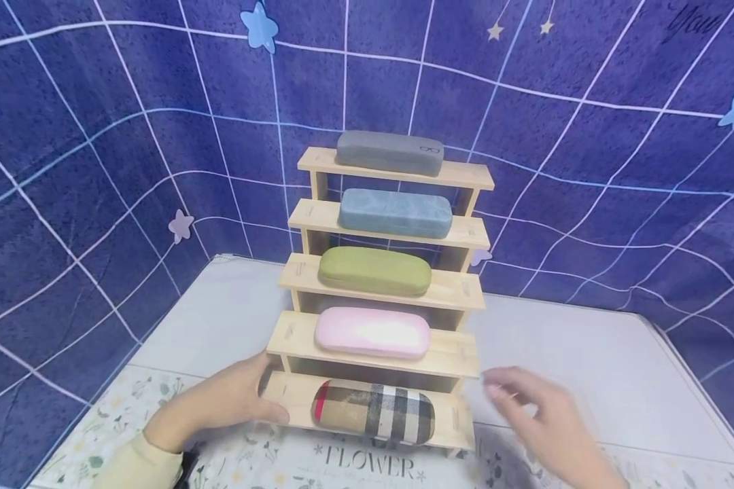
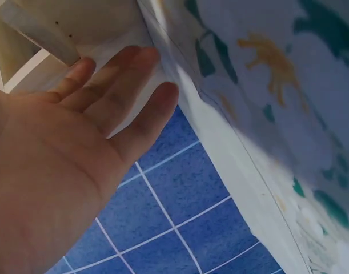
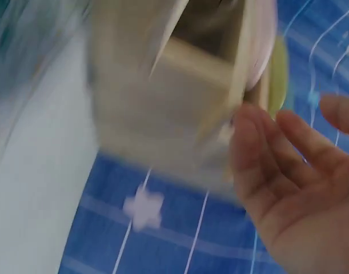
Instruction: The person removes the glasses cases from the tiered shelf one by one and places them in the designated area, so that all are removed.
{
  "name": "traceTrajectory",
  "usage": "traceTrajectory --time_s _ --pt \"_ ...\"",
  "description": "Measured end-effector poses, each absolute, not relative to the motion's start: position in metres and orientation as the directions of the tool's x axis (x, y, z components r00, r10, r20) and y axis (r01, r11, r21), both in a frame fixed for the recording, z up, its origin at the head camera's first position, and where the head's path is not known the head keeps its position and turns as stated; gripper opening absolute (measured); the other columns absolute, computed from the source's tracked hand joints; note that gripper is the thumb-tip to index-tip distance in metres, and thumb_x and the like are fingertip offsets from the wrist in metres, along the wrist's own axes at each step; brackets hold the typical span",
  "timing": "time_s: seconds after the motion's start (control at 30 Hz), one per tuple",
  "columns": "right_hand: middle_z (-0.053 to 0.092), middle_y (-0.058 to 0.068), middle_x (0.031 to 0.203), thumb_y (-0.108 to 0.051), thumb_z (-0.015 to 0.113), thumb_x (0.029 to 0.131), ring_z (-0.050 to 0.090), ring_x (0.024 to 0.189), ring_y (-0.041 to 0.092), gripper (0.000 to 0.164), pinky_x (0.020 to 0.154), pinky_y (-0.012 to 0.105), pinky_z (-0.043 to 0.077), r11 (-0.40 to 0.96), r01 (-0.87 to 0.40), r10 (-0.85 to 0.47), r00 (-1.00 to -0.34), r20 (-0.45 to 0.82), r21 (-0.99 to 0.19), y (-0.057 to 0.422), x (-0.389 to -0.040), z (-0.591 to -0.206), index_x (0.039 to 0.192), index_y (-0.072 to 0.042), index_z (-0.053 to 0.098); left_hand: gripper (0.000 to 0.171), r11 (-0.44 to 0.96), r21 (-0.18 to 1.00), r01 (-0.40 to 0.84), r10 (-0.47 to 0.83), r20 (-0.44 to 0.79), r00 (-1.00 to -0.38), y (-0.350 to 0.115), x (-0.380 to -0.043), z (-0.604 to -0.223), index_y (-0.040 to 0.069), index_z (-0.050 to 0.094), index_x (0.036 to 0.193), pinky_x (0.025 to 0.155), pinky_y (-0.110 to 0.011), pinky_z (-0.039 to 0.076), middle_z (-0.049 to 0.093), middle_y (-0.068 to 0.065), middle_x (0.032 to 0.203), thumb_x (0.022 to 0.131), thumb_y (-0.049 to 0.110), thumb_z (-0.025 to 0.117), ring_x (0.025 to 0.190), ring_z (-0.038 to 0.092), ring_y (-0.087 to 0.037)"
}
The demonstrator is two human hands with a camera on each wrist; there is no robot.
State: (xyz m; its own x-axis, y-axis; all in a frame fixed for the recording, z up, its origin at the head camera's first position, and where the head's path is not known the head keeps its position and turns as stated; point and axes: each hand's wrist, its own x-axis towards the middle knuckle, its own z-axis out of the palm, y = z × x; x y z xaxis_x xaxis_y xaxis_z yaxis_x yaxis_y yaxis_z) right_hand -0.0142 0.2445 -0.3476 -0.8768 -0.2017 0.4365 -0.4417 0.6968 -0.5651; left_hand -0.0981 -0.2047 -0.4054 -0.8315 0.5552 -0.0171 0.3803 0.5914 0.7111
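Blue gridded cloth (image 1: 159, 88) backs the pale counter (image 1: 563, 326). Leftmost, the left hand (image 1: 226, 397), grip spread, meets the lower left end of the wooden rack (image 1: 452, 285), partly covering it. Five steps run left-right, climbing towards the cloth, bearing five cases lengthwise, top down: grey case (image 1: 390, 153), blue case (image 1: 395, 214), green case (image 1: 374, 272), pink case (image 1: 372, 333), checked case (image 1: 373, 412). Rightmost, the blurred right hand (image 1: 547, 418), grip apart, is just beside the rack.

Left sleeve (image 1: 141, 467) pale cream-yellow, plain, ending near wrist; small black patch (image 1: 187, 463) beside it, details unclear; hands (image 1: 229, 397) bare.
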Motion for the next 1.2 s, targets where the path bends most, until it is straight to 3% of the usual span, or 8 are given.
traceTrajectory --time_s 0.1,0.2,0.33,0.43,0.73,0.97,1.13,1.2 --pt "0.07 0.003 0.118 -0.012 0.068 0.097 0.062 0.078 0.002 0.03 0.066 0.029 0.057 0.613 -0.487 -0.34 -0.873 0.349 -0.622 0.22 -0.011 -0.354 0.126 -0.01 0.068 0.105 0.629 0.684 0.371 0.542 -0.042 -0.84 -0.204 -0.096 -0.405 0.002 0.041 0.146 0.101 -0.058 0.046 0.062 -0.011 0.129 0.068 0.055 0.088 0.116 0.06 -0.029" --pt "0.063 0.009 0.134 -0.029 0.067 0.099 0.067 0.098 0.013 0.046 0.085 0.041 0.058 0.627 -0.464 -0.394 -0.882 0.259 -0.625 0.202 -0.012 -0.363 0.138 -0.005 0.06 0.101 0.626 0.686 0.371 0.558 -0.062 -0.828 -0.203 -0.097 -0.405 0.0 0.044 0.142 0.1 -0.061 0.045 0.061 -0.017 0.129 0.069 0.053 0.089 0.116 0.059 -0.036" --pt "0.055 0.011 0.144 -0.054 0.069 0.089 0.054 0.129 0.035 0.075 0.102 0.058 0.046 0.721 -0.403 -0.38 -0.91 0.165 -0.564 0.186 -0.012 -0.375 0.146 -0.007 0.053 0.097 0.626 0.699 0.346 0.574 -0.112 -0.811 -0.203 -0.094 -0.406 0.005 0.044 0.142 0.101 -0.061 0.044 0.06 -0.015 0.128 0.069 0.052 0.088 0.116 0.058 -0.034" --pt "0.056 0.013 0.143 -0.061 0.071 0.083 0.056 0.126 0.036 0.086 0.099 0.057 0.049 0.758 -0.426 -0.394 -0.902 0.174 -0.494 0.179 -0.012 -0.383 0.147 -0.008 0.051 0.097 0.616 0.717 0.326 0.584 -0.138 -0.8 -0.205 -0.092 -0.405 0.008 0.042 0.143 0.1 -0.063 0.043 0.06 -0.013 0.128 0.069 0.048 0.089 0.115 0.058 -0.033" --pt "0.063 0.001 0.127 -0.044 0.087 0.076 0.065 0.108 0.019 0.085 0.088 0.044 0.057 0.771 -0.504 -0.425 -0.862 0.274 -0.389 0.172 -0.016 -0.396 0.144 -0.007 0.053 0.095 0.599 0.739 0.308 0.601 -0.16 -0.783 -0.209 -0.095 -0.406 0.005 0.04 0.143 0.1 -0.064 0.043 0.059 -0.012 0.127 0.071 0.042 0.089 0.114 0.058 -0.032" --pt "0.06 -0.002 0.134 -0.036 0.089 0.077 0.059 0.12 0.024 0.075 0.099 0.052 0.049 0.738 -0.307 -0.298 -0.947 0.118 -0.601 0.184 -0.012 -0.384 0.14 -0.012 0.057 0.096 0.583 0.76 0.289 0.591 -0.152 -0.793 -0.211 -0.089 -0.413 0.007 0.038 0.145 0.102 -0.066 0.041 0.058 -0.014 0.131 0.072 0.042 0.089 0.117 0.057 -0.035" --pt "0.062 -0.002 0.132 -0.036 0.091 0.073 0.06 0.1 0.012 0.075 0.084 0.035 0.055 0.73 -0.228 -0.202 -0.973 0.116 -0.645 0.207 -0.002 -0.381 0.138 -0.017 0.059 0.098 0.572 0.762 0.305 0.574 -0.106 -0.812 -0.217 -0.085 -0.416 0.013 0.034 0.151 0.103 -0.072 0.036 0.046 -0.027 0.146 0.075 0.042 0.088 0.129 0.048 -0.049" --pt "0.063 0.001 0.131 -0.034 0.092 0.071 0.061 0.096 0.013 0.076 0.083 0.036 0.056 0.739 -0.208 -0.163 -0.978 0.13 -0.641 0.217 0.001 -0.381 0.137 -0.016 0.059 0.098 0.567 0.766 0.303 0.567 -0.096 -0.818 -0.219 -0.084 -0.418 0.016 0.033 0.153 0.103 -0.074 0.033 0.041 -0.029 0.15 0.076 0.042 0.087 0.132 0.044 -0.051"
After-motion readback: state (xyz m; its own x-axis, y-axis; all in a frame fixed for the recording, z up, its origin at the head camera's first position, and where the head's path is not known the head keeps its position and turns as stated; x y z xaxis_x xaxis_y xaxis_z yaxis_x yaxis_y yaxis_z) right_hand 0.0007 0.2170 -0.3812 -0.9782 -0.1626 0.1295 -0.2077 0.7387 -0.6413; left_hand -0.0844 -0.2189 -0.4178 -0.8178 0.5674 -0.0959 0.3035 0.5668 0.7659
